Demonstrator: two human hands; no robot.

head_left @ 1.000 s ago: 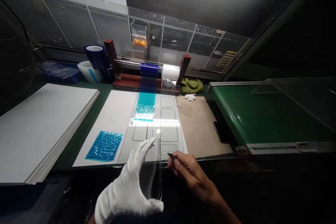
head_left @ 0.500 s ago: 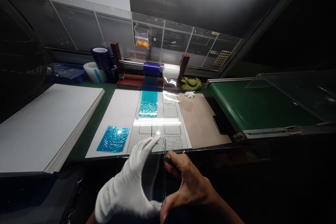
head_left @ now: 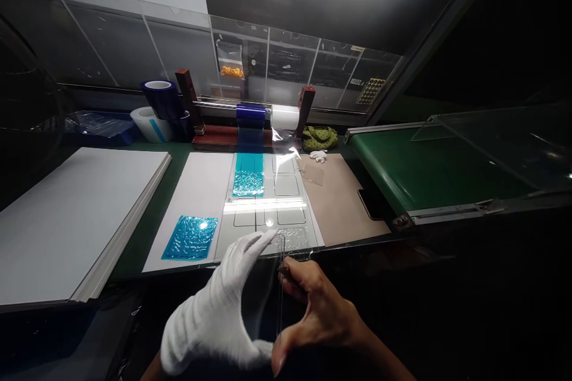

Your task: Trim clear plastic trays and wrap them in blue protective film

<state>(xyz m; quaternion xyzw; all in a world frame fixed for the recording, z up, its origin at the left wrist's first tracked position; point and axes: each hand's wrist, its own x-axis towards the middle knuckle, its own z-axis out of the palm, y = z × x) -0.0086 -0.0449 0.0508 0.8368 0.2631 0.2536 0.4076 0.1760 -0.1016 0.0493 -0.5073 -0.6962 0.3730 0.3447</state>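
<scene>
My left hand [head_left: 218, 315], in a white glove, holds a clear plastic panel [head_left: 268, 292] upright by its edges, fingers at the top and thumb at the bottom. My bare right hand [head_left: 319, 312] grips the panel's right edge, thumb at the lower corner and fingertips pinched near the top on something small and dark that I cannot make out. Both hands hover over the dark front edge of the bench. Just beyond lies a white template sheet [head_left: 268, 214] with outlined rectangles and a blue film strip [head_left: 248, 175].
A stack of white sheets [head_left: 75, 220] lies at the left. A loose blue film piece [head_left: 190, 237] rests on white paper. Tape rolls [head_left: 158, 107] and a film dispenser [head_left: 250, 119] stand at the back. A green conveyor belt [head_left: 424, 175] runs at the right beside a brown mat [head_left: 339, 202].
My right hand has closed in on the panel's right edge, its thumb now at the lower corner. The left hand keeps its hold. The view shifted slightly.
</scene>
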